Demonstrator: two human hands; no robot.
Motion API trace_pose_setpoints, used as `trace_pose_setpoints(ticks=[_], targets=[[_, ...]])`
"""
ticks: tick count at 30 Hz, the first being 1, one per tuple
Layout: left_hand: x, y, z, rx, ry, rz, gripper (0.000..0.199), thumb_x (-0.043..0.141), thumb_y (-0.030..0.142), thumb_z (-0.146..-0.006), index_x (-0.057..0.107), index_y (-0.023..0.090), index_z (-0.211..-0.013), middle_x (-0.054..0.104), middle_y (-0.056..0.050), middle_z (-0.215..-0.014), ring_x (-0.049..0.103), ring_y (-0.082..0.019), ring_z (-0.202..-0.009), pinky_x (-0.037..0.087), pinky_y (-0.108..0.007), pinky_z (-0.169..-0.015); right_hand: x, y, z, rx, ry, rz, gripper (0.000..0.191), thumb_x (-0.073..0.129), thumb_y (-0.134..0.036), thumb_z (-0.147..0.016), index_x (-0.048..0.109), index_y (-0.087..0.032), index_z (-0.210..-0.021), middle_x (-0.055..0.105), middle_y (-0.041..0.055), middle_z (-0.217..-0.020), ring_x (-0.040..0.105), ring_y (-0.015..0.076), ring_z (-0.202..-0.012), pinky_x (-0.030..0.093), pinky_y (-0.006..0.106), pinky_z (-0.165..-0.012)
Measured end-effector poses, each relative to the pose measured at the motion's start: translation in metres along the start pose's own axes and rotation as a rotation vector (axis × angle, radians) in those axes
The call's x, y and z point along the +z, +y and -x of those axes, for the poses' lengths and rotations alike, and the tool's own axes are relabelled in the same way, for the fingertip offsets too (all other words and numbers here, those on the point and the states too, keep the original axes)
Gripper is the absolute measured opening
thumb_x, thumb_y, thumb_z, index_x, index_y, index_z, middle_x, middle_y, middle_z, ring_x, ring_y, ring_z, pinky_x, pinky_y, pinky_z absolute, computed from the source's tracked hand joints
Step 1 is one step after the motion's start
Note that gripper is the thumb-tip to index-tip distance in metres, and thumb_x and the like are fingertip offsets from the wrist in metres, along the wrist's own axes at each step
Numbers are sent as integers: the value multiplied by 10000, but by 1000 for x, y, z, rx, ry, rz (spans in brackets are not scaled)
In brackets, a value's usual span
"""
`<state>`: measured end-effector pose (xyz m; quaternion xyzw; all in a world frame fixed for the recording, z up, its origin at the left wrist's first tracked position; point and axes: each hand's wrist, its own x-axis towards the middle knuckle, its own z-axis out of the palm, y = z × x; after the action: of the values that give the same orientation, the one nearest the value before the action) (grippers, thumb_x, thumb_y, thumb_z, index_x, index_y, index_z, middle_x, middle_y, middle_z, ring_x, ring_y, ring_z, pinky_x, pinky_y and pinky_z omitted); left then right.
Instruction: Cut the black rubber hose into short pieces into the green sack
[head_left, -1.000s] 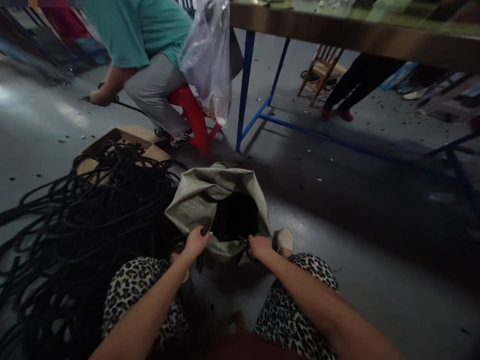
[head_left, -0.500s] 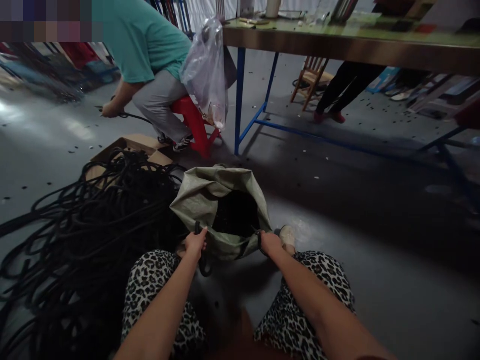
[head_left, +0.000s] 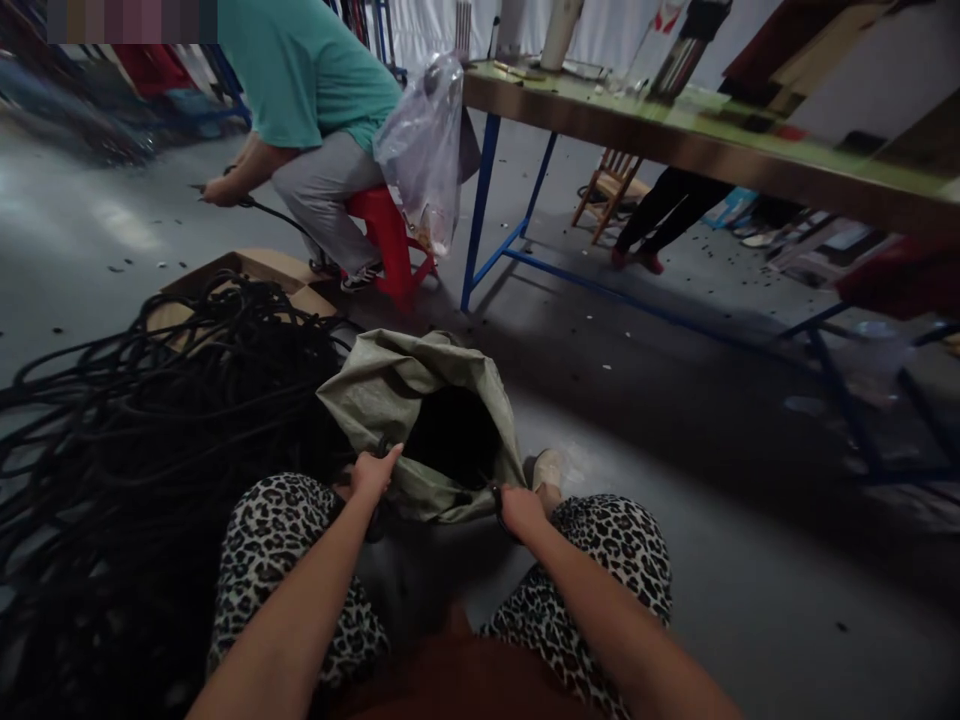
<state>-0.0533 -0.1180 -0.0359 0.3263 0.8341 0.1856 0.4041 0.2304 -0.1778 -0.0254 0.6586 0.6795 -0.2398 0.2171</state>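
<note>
An olive-green woven sack stands open-mouthed between my feet, its inside dark. My left hand is closed round a piece of black cord at the sack's near left rim. Part of that cord hangs below the fist. At the near right rim, my right hand grips what look like dark scissors, the blades pointing toward the sack's mouth. Most of the tool is hidden by the fingers. To the left lies a big tangled heap of black cords.
Behind the heap is an open cardboard box. A co-worker in a teal shirt sits on a red stool, holding a black cord. A long table with blue legs stands ahead, a plastic bag hanging beside it.
The view has shifted and tilted a little. My left hand's cord, which stood out above and below the fist, is now turned and less visible. My right hand stays at the sack's rim.
</note>
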Motion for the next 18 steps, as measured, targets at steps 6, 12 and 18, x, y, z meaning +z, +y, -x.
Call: trace_pose_setpoints(ticks=[6,12,18], targets=[[11,-21,-1,-63,89,-126,165,568,301,-682,592,143,-726,535,-42,-450,565,-206,-421,389,-272,-413,22,14,22,32,6,-51,357,365,-72,-864,597,-93,-1134,657,197,-1047,621,275,-1020,454,348,-836],[13,-45,47,0,74,1,251,576,251,-677,572,146,-905,513,-8,-458,533,-197,-386,357,-261,-378,37,24,39,58,-48,-81,342,406,-98,-853,613,-111,-1124,648,183,-1076,616,261,-1027,455,328,-824],[6,-63,91,-6,60,140,252,605,255,-687,548,138,-903,466,35,-450,496,-156,-365,337,-234,-364,55,21,59,-46,-97,-25,316,418,-96,-853,633,-101,-1083,648,196,-1073,618,287,-1021,465,360,-811]])
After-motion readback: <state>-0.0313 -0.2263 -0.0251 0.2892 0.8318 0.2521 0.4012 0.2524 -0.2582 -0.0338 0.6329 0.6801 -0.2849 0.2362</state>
